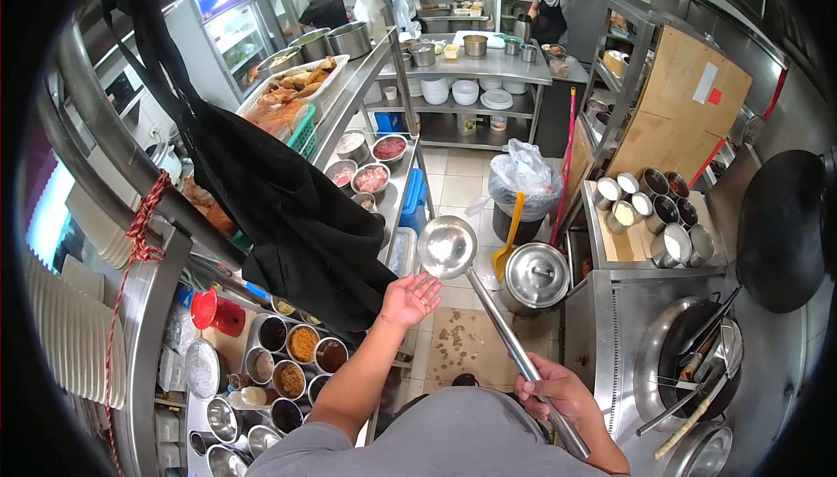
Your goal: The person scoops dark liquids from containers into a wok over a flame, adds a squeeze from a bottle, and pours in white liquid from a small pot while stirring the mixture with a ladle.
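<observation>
A long-handled steel ladle is held up in front of my body, its round bowl at the upper end. The fingers of my right hand are wrapped round the lower part of its metal handle. Just below and left of the bowl, my left hand is raised palm up, fingers apart, holding nothing. A lidded steel pot stands on the floor beyond the handle. The black apron hangs to the left of my left hand.
Seasoning pots fill the lower left shelf. At right are a stove counter, a wok with tools and a tray of canisters. A bin stands ahead. Two people are at the back.
</observation>
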`<state>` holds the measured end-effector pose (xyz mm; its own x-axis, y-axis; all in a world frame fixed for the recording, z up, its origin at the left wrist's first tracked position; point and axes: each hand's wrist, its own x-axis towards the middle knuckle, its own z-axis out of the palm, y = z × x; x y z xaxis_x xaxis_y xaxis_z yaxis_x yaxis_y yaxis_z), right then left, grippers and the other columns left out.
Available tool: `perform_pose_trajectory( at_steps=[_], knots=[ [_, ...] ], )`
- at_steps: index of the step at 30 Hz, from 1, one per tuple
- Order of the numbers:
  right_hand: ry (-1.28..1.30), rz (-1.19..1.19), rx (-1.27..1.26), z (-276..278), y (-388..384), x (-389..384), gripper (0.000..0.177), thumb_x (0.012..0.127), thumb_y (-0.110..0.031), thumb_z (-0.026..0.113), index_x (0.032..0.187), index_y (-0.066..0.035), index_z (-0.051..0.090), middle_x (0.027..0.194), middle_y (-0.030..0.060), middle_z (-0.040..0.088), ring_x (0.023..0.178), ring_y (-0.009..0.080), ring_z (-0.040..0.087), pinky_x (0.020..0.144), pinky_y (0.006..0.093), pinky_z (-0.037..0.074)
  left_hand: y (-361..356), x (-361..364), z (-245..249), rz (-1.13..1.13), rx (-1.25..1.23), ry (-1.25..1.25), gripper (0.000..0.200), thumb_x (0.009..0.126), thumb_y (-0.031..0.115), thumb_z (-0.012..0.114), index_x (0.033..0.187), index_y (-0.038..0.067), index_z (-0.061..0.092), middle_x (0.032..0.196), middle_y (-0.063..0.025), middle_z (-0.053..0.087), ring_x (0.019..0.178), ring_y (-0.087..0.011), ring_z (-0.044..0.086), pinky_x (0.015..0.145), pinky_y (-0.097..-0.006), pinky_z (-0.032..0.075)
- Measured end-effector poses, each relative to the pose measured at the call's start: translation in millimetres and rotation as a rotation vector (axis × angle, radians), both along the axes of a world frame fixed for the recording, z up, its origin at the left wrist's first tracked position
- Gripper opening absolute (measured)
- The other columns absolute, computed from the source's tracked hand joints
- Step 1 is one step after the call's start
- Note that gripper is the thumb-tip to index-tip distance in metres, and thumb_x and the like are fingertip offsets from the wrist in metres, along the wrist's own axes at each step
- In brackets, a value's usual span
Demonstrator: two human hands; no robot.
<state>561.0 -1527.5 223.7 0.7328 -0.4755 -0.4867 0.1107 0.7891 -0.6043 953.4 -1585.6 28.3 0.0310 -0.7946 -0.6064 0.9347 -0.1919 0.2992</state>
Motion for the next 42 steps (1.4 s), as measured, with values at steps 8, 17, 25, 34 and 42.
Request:
perform_pose_trajectory(
  at_steps=[8, 17, 25, 34, 42],
  knots=[
    [-0.051, 0.012, 0.032, -3.6, -6.4, -1.5, 0.063, 0.097, 0.005, 0.059, 0.157, -0.006, 0.044, 0.092, 0.0111, 0.064, 0.053, 0.0104, 0.051, 0.049, 0.0238, 0.041, 1.7, -2.3, 0.8, 0.008, 0.018, -0.006, 0.05, 0.111, 0.032, 0.049, 0.153, 0.004, 0.048, 0.155, -0.0165, 0.054, 0.145, -0.0332, 0.052, 0.123, -0.0551, 0.034],
    [-0.024, 0.01, 0.025, -1.7, -9.0, -5.9, 0.063, 0.096, 0.004, 0.062, 0.156, -0.007, 0.045, 0.089, 0.0097, 0.062, 0.052, 0.01, 0.05, 0.047, 0.0237, 0.041, -1.2, -10.0, 4.6, 0.006, 0.028, -0.008, 0.052, 0.111, 0.031, 0.048, 0.156, 0.004, 0.046, 0.157, -0.0167, 0.052, 0.146, -0.0328, 0.05, 0.124, -0.0552, 0.033],
    [-0.038, -0.004, 0.045, -1.4, -7.9, -9.1, 0.063, 0.097, 0.004, 0.061, 0.156, -0.007, 0.043, 0.091, 0.0099, 0.062, 0.053, 0.0098, 0.05, 0.048, 0.0235, 0.041, -2.4, -10.8, 4.1, -0.001, 0.032, -0.015, 0.051, 0.111, 0.03, 0.047, 0.155, 0.004, 0.047, 0.156, -0.0167, 0.053, 0.145, -0.0325, 0.051, 0.122, -0.0549, 0.035],
    [-0.051, 0.019, 0.027, -4.9, -7.9, -11.5, 0.061, 0.097, 0.001, 0.065, 0.153, -0.004, 0.042, 0.09, 0.0091, 0.066, 0.053, 0.0108, 0.051, 0.05, 0.0259, 0.042, 0.8, -7.0, 6.0, 0.0, 0.016, -0.021, 0.048, 0.111, 0.03, 0.05, 0.151, 0.005, 0.049, 0.154, -0.016, 0.054, 0.144, -0.0323, 0.052, 0.123, -0.0546, 0.035],
    [-0.033, 0.036, -0.005, -6.3, -5.2, -11.5, 0.063, 0.097, 0.0, 0.066, 0.155, -0.003, 0.041, 0.091, 0.0091, 0.066, 0.053, 0.0104, 0.05, 0.05, 0.026, 0.042, 4.3, -4.8, 4.9, 0.01, 0.019, -0.018, 0.047, 0.11, 0.03, 0.05, 0.15, 0.005, 0.05, 0.151, -0.0163, 0.057, 0.142, -0.033, 0.054, 0.123, -0.0547, 0.035]
  ],
)
